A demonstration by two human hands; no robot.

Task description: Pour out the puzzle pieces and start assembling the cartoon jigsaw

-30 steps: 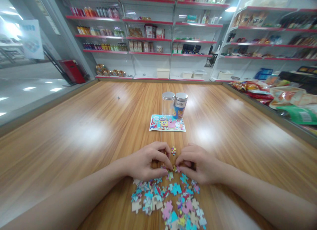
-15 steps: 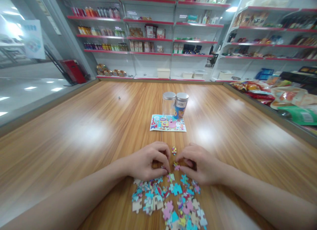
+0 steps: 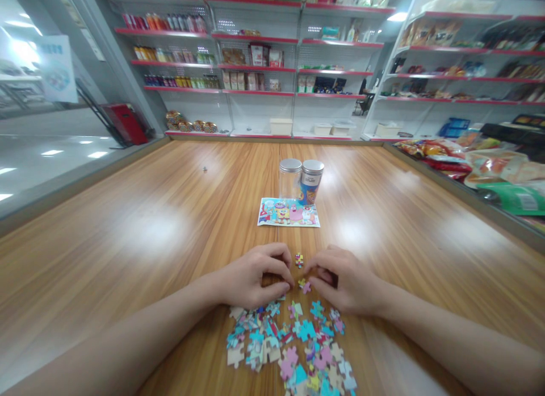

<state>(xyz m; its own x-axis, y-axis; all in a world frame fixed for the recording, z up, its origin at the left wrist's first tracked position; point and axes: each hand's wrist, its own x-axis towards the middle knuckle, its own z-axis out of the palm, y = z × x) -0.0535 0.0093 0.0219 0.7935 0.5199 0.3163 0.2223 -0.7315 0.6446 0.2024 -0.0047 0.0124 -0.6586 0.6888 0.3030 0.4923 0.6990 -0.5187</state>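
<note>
Shelves [image 3: 251,110]: white with red edges, set behind the table, stocked with bottles, packets and tubs.

Table [image 3: 170,231]: wood-grained top, on which the items below are placed.

Puzzle pile [image 3: 305,330]: loose pieces in blue, pink, cream and other colours, partly overlapped, spread at the near side of the table, below the hands.

Picture sheet [image 3: 288,213]: cartoon figures printed, laid flat beyond the hands.

Left hand [image 3: 255,275]: fingers curled, thumb brought near the forefinger at the pile's upper edge; whether a piece is gripped cannot be told.

Right hand [image 3: 351,279]: fingers bent, thumb and forefinger tips held close together; whether anything is gripped cannot be told.

Clear jar [image 3: 290,181] and labelled can [image 3: 311,184]: silver-lidded, stood upright side by side at the sheet's far edge.

Yellow cluster [image 3: 299,260]: small, laid between the hands.

Pink-and-yellow piece [image 3: 305,286]: located just beside the right thumb.
</note>
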